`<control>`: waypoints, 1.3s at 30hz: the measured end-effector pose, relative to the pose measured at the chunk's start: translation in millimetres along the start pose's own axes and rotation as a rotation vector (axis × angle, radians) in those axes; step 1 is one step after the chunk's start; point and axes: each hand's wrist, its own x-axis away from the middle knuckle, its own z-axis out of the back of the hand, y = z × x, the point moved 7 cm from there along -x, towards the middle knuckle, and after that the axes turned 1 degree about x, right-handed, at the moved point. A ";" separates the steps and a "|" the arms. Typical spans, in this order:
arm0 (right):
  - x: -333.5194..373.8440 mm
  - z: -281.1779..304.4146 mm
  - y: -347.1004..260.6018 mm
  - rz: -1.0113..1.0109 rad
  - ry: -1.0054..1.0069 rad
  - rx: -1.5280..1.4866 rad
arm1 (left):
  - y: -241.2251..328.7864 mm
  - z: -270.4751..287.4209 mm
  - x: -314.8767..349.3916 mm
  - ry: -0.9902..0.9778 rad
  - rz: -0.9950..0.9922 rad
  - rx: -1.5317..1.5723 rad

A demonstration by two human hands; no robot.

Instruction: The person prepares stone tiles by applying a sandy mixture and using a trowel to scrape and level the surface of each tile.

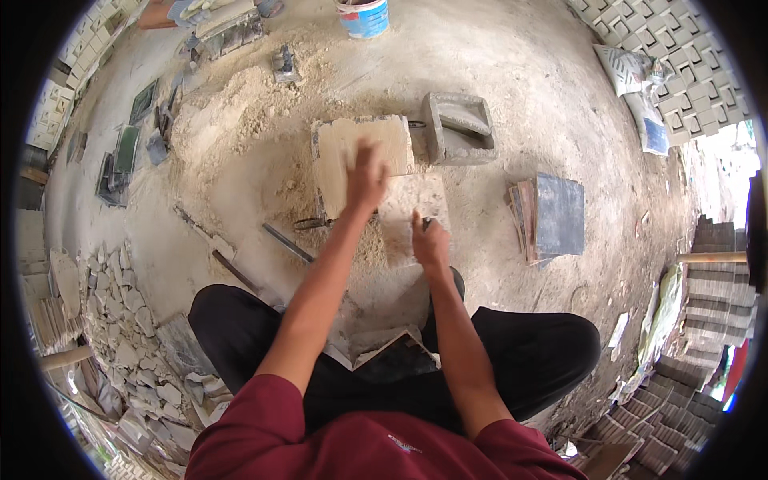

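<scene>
A square mould [326, 164] filled level with pale, sandy powder lies on the ground before me, with a metal handle [310, 224] at its near side. My left hand [368, 180] is over the powder, its fingers smeared by motion; whether it touches the surface I cannot tell. A pale, mottled square plate [414, 200] overlaps the mould's near right corner. My right hand [430, 240] is closed around a small dark handle [428, 223] at this plate; most of the handle is hidden by the fingers.
Loose powder [240, 108] is heaped left of the mould. A grey concrete box [456, 152] stands to its right, and a stack of square plates [558, 214] lies farther right. Near my left knee are a metal bar [288, 242] and broken pieces [124, 320]. A bucket [365, 19] stands at the back.
</scene>
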 end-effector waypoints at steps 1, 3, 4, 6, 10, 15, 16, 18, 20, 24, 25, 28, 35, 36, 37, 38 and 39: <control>-0.8 -9.9 -7.1 0.063 0.001 -0.009 | -30.7 15.0 2.2 0.036 0.088 -0.087; 1.3 -33.4 -42.9 0.051 -0.086 -0.038 | -136.5 62.8 24.4 0.146 0.421 -0.371; -17.1 -28.2 -36.3 0.062 -0.039 0.004 | -139.8 54.9 27.6 0.135 0.608 -0.363; -45.0 -27.0 -48.0 0.101 -0.031 0.034 | -142.1 41.0 34.3 0.063 0.737 -0.119; -97.5 -39.9 -102.2 0.127 -0.073 -0.001 | -158.8 41.3 39.3 0.075 0.725 0.186; -164.9 -53.1 -148.8 0.138 -0.071 0.008 | -136.8 43.6 32.1 0.074 0.728 0.135; -189.5 -53.2 -145.9 0.142 -0.121 -0.017 | -127.4 37.9 28.6 0.062 0.731 0.168; -236.6 -49.3 -151.6 0.076 -0.312 -0.105 | -136.3 32.0 31.7 0.026 0.753 0.194; -241.9 -42.2 -172.5 0.002 -0.440 -0.162 | -151.4 34.0 32.3 -0.001 0.771 0.218; -212.6 -10.2 -199.2 0.099 -0.274 -0.128 | -149.1 50.3 36.5 0.060 0.766 0.146; -201.4 -6.8 -202.4 0.078 -0.275 -0.094 | -149.0 57.1 36.1 0.053 0.757 0.151; -201.9 -11.2 -159.1 0.162 -0.133 0.052 | -140.4 37.7 27.9 0.044 0.743 0.182; -96.3 -35.2 -100.0 0.206 -0.117 0.021 | -146.7 45.5 33.6 0.083 0.697 0.155; -77.2 -37.8 -91.1 0.140 -0.177 0.009 | -148.0 49.7 38.2 0.093 0.705 0.137; -59.9 -36.2 -79.2 0.120 -0.173 0.019 | -145.8 48.9 36.6 0.101 0.706 0.134; -43.8 -33.9 -64.9 0.164 -0.111 -0.001 | -140.9 46.0 32.2 0.103 0.693 0.147; -33.2 -36.0 -43.6 0.205 -0.059 -0.013 | -135.6 37.2 27.5 0.068 0.705 0.170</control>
